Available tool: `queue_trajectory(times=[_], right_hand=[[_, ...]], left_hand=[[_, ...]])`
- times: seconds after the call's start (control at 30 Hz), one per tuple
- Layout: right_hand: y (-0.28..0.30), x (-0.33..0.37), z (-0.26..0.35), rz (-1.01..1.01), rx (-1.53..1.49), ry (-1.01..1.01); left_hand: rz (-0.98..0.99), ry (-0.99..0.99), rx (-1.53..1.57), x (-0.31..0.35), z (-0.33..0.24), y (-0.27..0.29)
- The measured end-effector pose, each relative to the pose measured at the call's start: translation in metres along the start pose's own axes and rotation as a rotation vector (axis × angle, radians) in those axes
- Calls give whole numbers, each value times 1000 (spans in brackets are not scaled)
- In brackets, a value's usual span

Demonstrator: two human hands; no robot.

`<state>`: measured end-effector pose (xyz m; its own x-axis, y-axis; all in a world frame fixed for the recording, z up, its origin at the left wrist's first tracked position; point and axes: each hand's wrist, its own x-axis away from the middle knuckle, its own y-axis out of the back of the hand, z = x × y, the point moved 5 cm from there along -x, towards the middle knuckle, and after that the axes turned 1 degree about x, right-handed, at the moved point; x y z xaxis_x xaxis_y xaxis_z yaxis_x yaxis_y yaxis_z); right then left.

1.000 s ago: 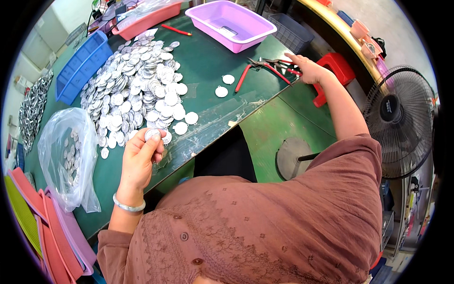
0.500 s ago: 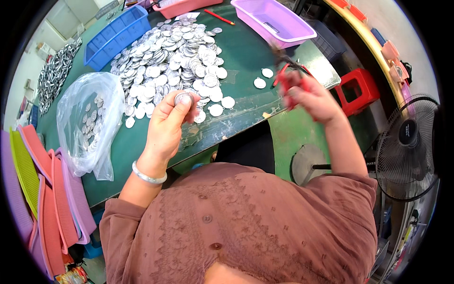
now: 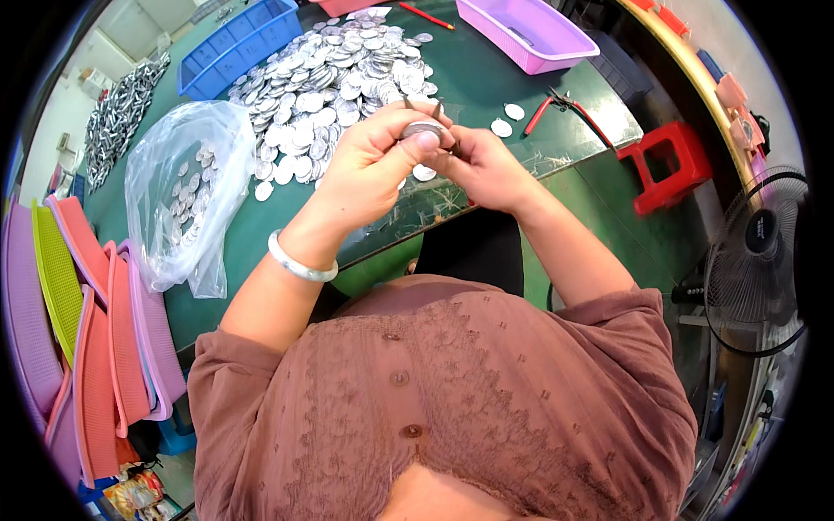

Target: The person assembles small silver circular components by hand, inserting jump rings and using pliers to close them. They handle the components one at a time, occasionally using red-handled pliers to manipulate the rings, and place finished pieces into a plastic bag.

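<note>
My left hand (image 3: 373, 161) pinches a round silver pendant (image 3: 422, 128) between thumb and fingers, above the table's front edge. Right against it, my right hand (image 3: 491, 169) is closed around red-handled pliers; the fingers hide most of the tool, and a dark jaw tip (image 3: 437, 111) shows beside the pendant. Behind the hands lies a large heap of silver round pendants (image 3: 334, 74). Two loose pendants, one of them a white-looking disc (image 3: 501, 128), lie to the right, close to a second pair of red-handled pliers (image 3: 565, 102) with its handles spread.
A clear plastic bag (image 3: 230, 156) with some pendants lies at left, below a blue basket (image 3: 234, 52). A pile of metal pieces (image 3: 126, 108) sits far left. A purple basket (image 3: 530, 56), red stool (image 3: 669, 165) and fan (image 3: 756, 269) are rightward; stacked coloured baskets (image 3: 95, 347) stand near left.
My right hand has come in leftward with the pliers from near the right-hand pliers to meet my left hand. The pendant stays in my left hand. The view has shifted slightly.
</note>
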<state>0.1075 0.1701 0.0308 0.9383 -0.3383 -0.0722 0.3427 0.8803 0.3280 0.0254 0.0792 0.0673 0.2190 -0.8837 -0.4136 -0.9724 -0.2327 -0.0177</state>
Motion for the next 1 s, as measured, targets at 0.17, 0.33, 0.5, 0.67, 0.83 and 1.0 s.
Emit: queue_trajectory(times=[0.17, 0.33, 0.5, 0.67, 0.83, 1.0], right_hand=[[8, -4, -4, 52, 542, -65], [11, 11, -15, 203, -106, 73], [5, 28, -14, -38, -533, -61], [3, 27, -14, -59, -552, -62], [-2, 25, -8, -102, -479, 41], [-3, 26, -4, -132, -384, 46]], left_hand=[[-56, 25, -85, -6, 3, -2], [-65, -57, -227, -12, 4, 5], [-93, 52, -80, -6, 5, 6], [-87, 191, 31, 9, 15, 7], [-57, 151, -76, 17, 12, -1], [31, -12, -440, 15, 1, -3]])
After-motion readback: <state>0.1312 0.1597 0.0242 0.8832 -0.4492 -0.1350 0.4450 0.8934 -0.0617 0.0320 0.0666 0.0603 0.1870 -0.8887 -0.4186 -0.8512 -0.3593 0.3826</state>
